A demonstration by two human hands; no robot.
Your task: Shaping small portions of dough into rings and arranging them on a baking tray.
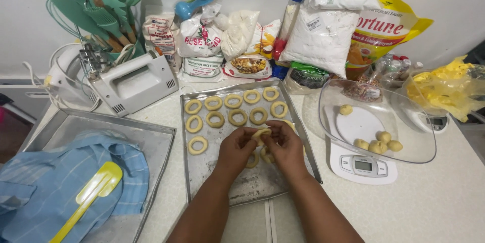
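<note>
My left hand (235, 148) and my right hand (287, 147) meet over the middle of a metal baking tray (252, 187). Together they pinch a pale dough ring (261, 134) between the fingertips. Several finished dough rings (237, 116) lie in rows on the far half of the tray, and one ring (197, 145) sits alone at the left. Two more rings are partly hidden under my hands.
A clear bowl (404, 152) holding several dough balls (378, 144) sits on a white kitchen scale (362, 166) at right. To the left lies a second tray (151, 142) with a blue cloth and yellow spatula (91, 192). A hand mixer (134, 78), green utensils and flour bags line the wall.
</note>
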